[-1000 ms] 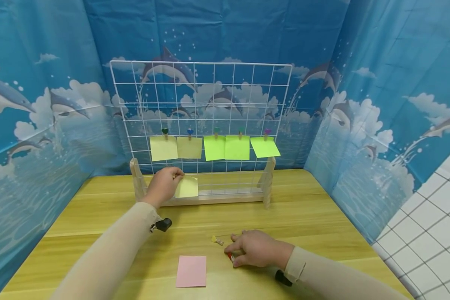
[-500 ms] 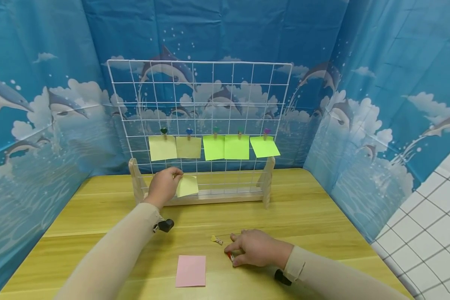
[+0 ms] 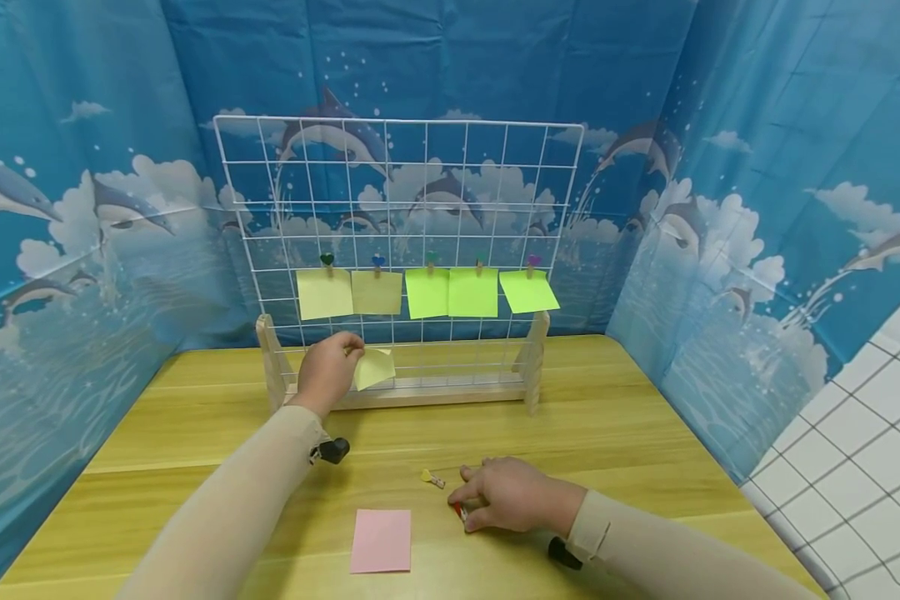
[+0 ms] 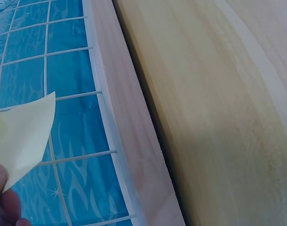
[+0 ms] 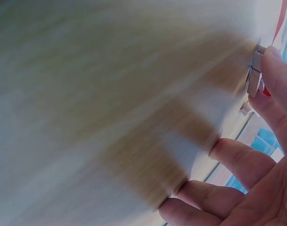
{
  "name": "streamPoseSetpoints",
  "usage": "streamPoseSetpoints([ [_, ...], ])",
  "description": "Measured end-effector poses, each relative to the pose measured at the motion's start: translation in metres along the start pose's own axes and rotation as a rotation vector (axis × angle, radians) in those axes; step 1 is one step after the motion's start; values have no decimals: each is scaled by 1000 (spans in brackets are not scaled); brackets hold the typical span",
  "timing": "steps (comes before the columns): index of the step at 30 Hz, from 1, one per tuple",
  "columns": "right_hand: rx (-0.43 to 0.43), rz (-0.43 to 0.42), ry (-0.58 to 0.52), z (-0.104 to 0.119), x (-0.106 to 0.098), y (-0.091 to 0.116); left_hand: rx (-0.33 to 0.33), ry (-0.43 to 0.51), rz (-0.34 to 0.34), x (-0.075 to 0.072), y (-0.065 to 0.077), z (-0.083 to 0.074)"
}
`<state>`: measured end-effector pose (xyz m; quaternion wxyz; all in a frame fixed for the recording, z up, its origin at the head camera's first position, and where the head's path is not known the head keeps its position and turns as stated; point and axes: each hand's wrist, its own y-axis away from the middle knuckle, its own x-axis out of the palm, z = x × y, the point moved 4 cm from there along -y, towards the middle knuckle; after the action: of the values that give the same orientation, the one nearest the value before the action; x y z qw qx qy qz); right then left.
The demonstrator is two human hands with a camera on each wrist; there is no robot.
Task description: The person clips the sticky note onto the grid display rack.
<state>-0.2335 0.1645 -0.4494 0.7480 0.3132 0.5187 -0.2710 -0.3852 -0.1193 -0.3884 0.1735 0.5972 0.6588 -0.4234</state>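
Note:
Thumb and fingers of my left hand (image 3: 326,371) pinch a pale yellow sticky note (image 3: 376,369) by its left side, low in front of the white wire grid (image 3: 405,121). In the left wrist view the note (image 4: 28,134) bends, its far corner over the wires. On the table at the front right, my right hand (image 3: 512,497) pinches a small wooden clothespin (image 5: 255,73) with a red decoration between thumb and index finger. Its other fingertips rest on the tabletop. Just left of that hand lies a clothespin with a yellow heart (image 3: 432,478).
A pink sticky note (image 3: 382,542) lies flat near the front. Several yellow and green notes (image 3: 474,293) hang in a row on the grid from heart-topped clothespins. The grid stands in a wooden base (image 3: 450,392) toward the back of the table, before a dolphin-print curtain (image 3: 450,50).
The pale yellow note has tilted in my left hand, its lower right side rising a little. My right hand stays in place with the red clothespin.

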Motion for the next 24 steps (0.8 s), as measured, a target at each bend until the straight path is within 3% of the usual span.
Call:
streamPoseSetpoints([
  [11,1,-9,11,1,-1,0,-5,-41,37,2,-2,-1],
  [20,4,-21,48,1,1,-1,4,-7,-14,3,-2,-2],
  [24,2,-22,53,1,1,-1,14,-19,-8,2,-4,-1],
])
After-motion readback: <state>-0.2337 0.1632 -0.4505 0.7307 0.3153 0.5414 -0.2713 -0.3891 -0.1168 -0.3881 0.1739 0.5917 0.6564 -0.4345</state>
